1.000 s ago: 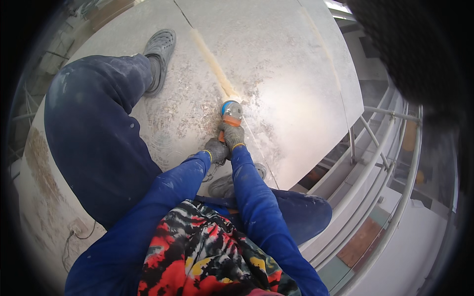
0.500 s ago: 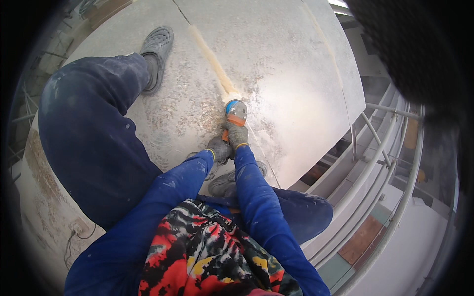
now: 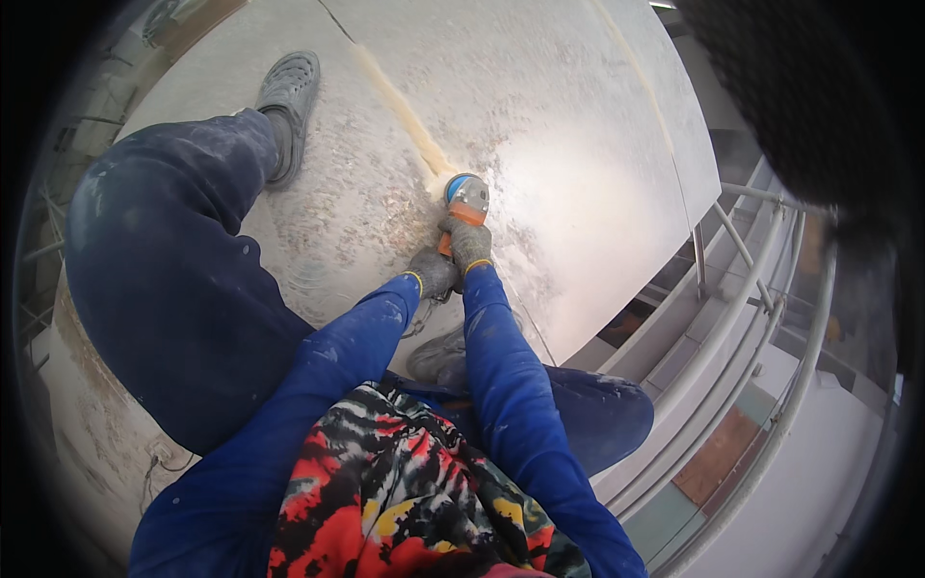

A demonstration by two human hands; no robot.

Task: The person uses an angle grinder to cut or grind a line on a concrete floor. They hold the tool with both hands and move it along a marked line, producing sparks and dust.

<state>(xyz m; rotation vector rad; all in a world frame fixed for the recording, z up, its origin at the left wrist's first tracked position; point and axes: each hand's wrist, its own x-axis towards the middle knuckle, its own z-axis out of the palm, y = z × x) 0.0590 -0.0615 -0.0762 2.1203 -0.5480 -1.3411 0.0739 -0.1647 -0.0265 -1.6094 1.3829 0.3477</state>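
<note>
An orange angle grinder [image 3: 470,196] with a blue disc at its head lies against the pale, dusty panel [image 3: 578,193]. My right hand [image 3: 468,240], in a grey work glove, wraps round the grinder's body just behind the head. Lower and to the left, my left hand [image 3: 434,272], gloved alike, is closed round the rear of the tool, which it mostly hides. A tan strip of filler [image 3: 400,106] runs along a seam and ends at the disc. White dust surrounds the disc.
My grey clog [image 3: 289,91] rests on the panel at the left, the other foot tucked beneath me. White metal railings [image 3: 752,289] stand beyond the panel's right edge, with a lower level behind them. A cable [image 3: 152,472] lies at the lower left. Another filled seam [image 3: 636,72] runs at the right.
The grinder and both hands have shifted slightly up and to the right in the picture, and the disc's blue face shows more. The view itself has moved a little.
</note>
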